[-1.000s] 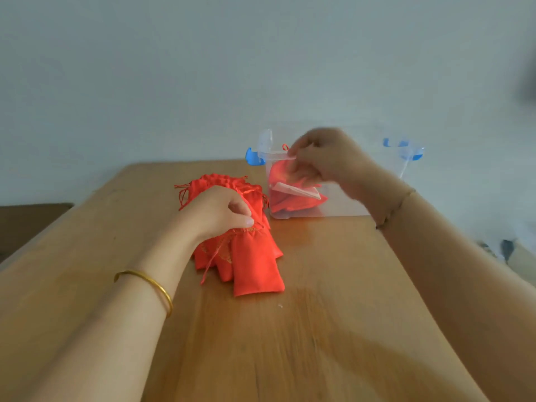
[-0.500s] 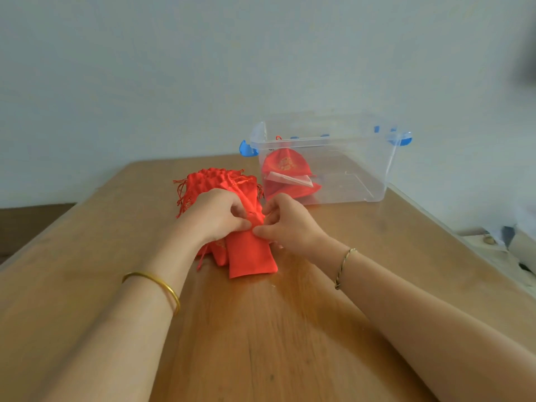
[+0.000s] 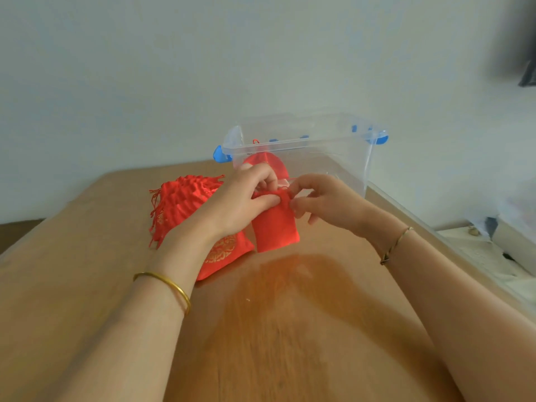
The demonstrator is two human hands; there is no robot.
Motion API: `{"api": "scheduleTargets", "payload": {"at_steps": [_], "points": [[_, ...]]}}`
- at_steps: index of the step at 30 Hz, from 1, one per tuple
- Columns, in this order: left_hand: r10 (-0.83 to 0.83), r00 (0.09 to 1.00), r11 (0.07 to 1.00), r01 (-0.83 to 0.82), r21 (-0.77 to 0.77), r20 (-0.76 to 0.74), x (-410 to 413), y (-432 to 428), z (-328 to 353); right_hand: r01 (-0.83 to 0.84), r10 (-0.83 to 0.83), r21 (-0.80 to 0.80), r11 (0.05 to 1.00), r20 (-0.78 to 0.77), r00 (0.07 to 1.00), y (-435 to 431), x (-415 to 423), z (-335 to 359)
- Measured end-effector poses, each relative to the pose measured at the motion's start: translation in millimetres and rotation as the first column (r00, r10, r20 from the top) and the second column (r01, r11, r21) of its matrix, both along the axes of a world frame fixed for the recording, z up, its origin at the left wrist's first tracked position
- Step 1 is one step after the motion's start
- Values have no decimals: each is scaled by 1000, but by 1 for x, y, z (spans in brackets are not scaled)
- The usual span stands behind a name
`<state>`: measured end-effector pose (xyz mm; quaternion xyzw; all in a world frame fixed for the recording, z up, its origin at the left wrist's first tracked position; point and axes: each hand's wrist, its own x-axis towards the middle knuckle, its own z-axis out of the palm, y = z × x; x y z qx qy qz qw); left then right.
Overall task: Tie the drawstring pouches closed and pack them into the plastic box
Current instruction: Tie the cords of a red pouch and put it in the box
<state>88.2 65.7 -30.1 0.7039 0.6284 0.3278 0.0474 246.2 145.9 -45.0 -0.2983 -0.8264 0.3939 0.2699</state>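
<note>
Lying at the left of the wooden table (image 3: 87, 256), a heap of red drawstring pouches (image 3: 185, 204) points its fringed mouths toward the wall. Just right of it, the left hand (image 3: 246, 198) pinches the gathered neck of one red pouch (image 3: 275, 227), held between heap and box. The right hand (image 3: 322, 198) pinches the same neck from the other side; the cord is too thin to make out. To cinch well, the left should probably hold the neck firm while the right draws the cords evenly, knotting close to the fabric. The pouch's long axis stands near upright, mouth up; whether its bottom touches the table cannot be told. Behind stands the clear plastic box (image 3: 319, 146), holding a packed pouch (image 3: 269, 163).
</note>
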Motion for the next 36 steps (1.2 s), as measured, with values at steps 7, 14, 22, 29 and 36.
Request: {"api": "scheduleTargets", "payload": {"at_steps": [7,14,22,29,36], "points": [[69,979,988,-40,-149,192,-6,14,-17,133,-134,66,989,2,991,16,6,-18],[152,956,980,-113,-163,253,-28,2,-5,240,-238,90,967,-38,971,20,9,-22],[271,930,960,-242,-140,247,-48,-3,-3,413,-457,296,861,95,884,25,18,-24],[420,864,902,-431,-24,278,-66,-3,-6,479,-501,207,853,68,863,25,25,-19],[457,800,879,-474,-57,389,-67,-3,-5,-128,-445,-866,483,-369,816,28,34,-17]]}}
